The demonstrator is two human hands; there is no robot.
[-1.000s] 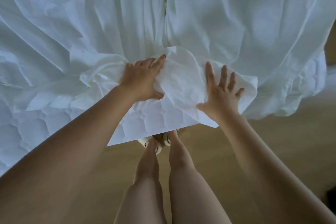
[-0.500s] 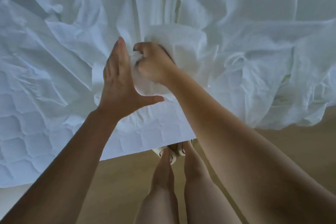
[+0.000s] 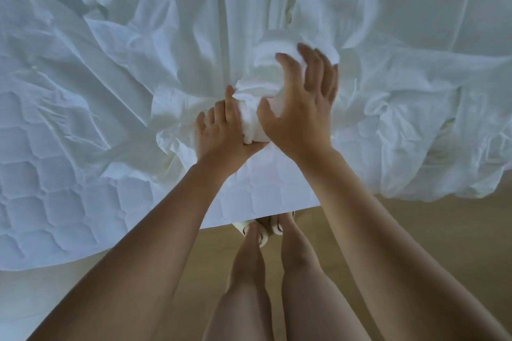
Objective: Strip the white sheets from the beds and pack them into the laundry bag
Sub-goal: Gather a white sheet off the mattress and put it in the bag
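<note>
The left hand (image 3: 221, 130) holds a wad (image 3: 257, 91) of the white sheet (image 3: 177, 44), thumb hooked under it and fingers laid along its left side. The right hand (image 3: 302, 108) arches over the wad from the right, fingers spread and loosely bent, closed on nothing. The rest of the sheet lies rumpled across the far bed, with the quilted mattress (image 3: 55, 174) bare at the near left. The cloth looks light, soft and limp, so it will likely spill; take hold of the wad itself and gather the loose folds in.
</note>
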